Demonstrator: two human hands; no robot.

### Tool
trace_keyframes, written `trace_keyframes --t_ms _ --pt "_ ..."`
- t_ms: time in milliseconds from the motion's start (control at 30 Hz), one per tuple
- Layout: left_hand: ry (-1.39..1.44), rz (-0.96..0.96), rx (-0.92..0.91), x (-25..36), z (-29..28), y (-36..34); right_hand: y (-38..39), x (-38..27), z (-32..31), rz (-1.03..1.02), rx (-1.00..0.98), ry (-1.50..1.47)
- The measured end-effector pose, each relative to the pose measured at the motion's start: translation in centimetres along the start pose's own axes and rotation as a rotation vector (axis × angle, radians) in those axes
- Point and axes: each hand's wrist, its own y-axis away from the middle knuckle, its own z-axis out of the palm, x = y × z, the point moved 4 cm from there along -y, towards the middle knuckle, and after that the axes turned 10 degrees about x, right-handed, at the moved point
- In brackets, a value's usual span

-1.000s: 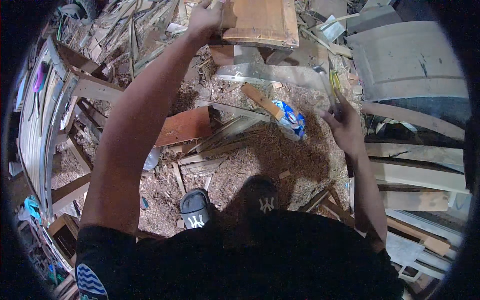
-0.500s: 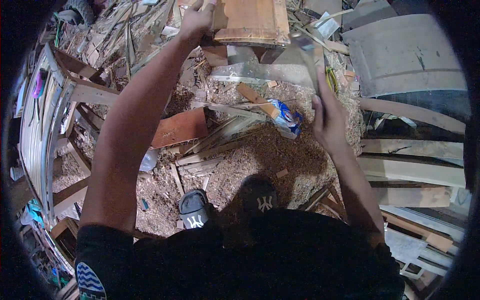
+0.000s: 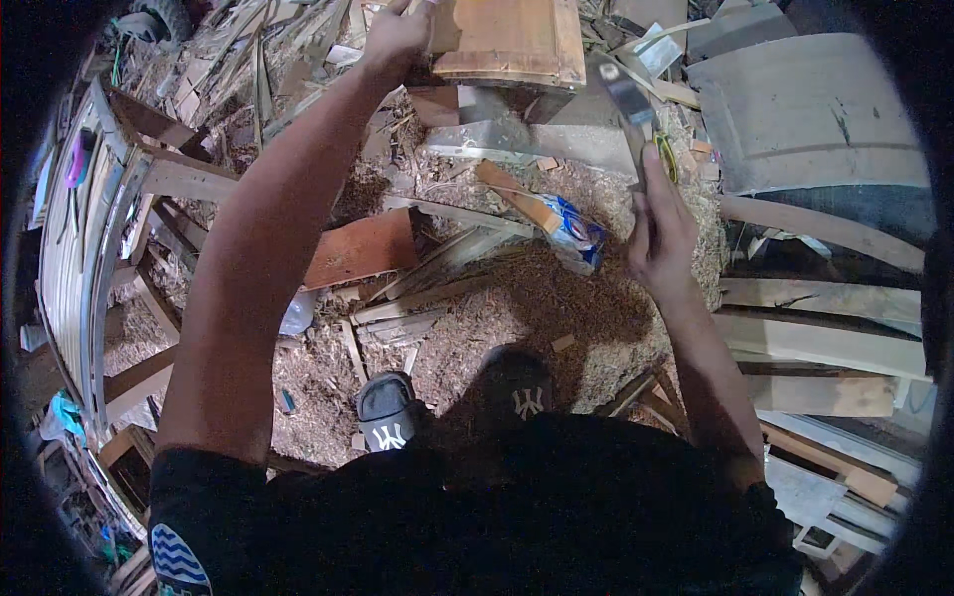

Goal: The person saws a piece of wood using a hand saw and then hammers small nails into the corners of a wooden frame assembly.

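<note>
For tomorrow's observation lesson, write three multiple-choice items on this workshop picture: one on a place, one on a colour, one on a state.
1. Where does the left hand rest?
A. on the wooden panel's left edge
B. on a slipper
C. on the grey slab

2. What colour are the slippers on the sawdust?
A. white
B. red
C. black

3. How does the right hand stand?
A. flat and empty
B. closed on a flat metal tool, blade up
C. resting on the floor

Answers:
1 A, the fingers grip the edge of the wooden panel at the top.
2 C, both are black with a light mark.
3 B, the flat metal tool rises from the closed grip.
</note>
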Motion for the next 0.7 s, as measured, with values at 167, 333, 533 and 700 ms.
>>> trace_keyframes --t_ms 167,333,533,700 --pt "-0.129 0.078 0.107 -0.1 4.6 1.6 1.6 2.6 0.1 0.164 -0.220 0.148" --pt "-0.275 -0.028 0.257 1.8 4.4 3.0 0.6 -0.3 -1.7 -0.039 0.140 -0.077" --pt "-0.103 0.039 0.178 0.5 4.4 2.2 2.8 2.6 0.3 0.209 -0.278 0.115" --pt "-0.252 0.017 0.233 1.0 4.0 2.4 1.5 0.6 -1.6 -0.057 0.078 -0.045"
